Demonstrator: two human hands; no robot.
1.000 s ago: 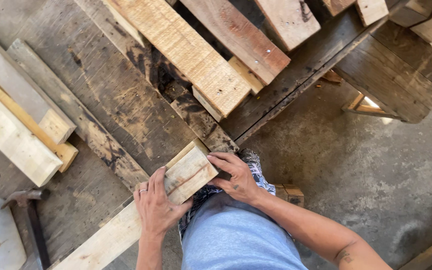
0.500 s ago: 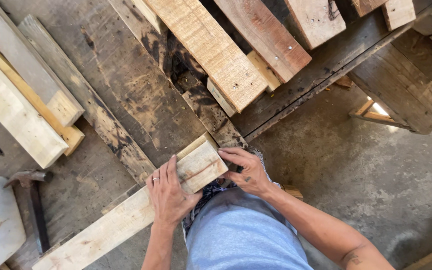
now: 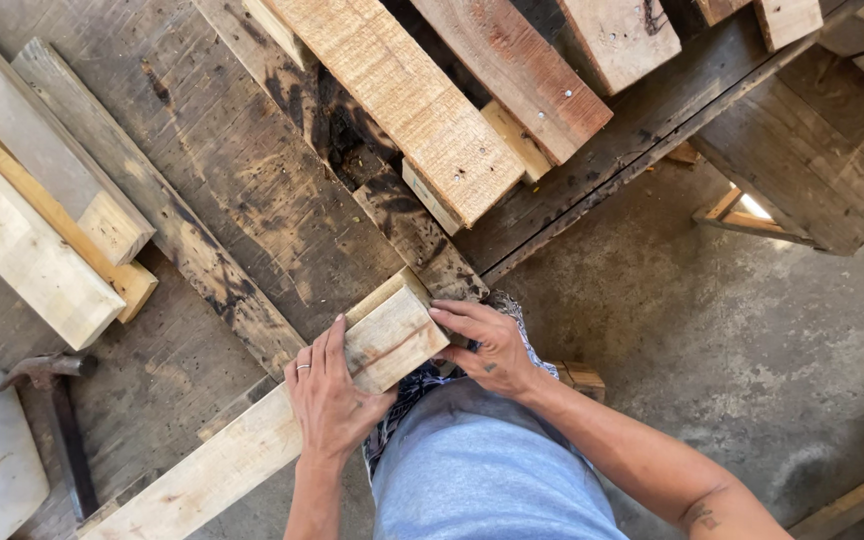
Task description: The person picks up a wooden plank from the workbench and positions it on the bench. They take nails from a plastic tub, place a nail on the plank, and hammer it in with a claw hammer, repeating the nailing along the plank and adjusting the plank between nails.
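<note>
Dark, worn bench (image 3: 232,190) strewn with boards, above a grey concrete floor (image 3: 712,340). Left hand (image 3: 330,392) lies flat on a pale plank (image 3: 252,445) at the bench edge; right hand (image 3: 487,345) grips its end. A hammer (image 3: 52,415) lies left, and the plank's far end is cut off below.

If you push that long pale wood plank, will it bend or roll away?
Probably neither. The pale plank looks thick and square-edged, so it should stay stiff and slide rather than roll. Its flat face lies on the worn workbench, so tipping seems unlikely. The rough sawn surface under the left hand and right hand likely grips well, not slippery.
</note>
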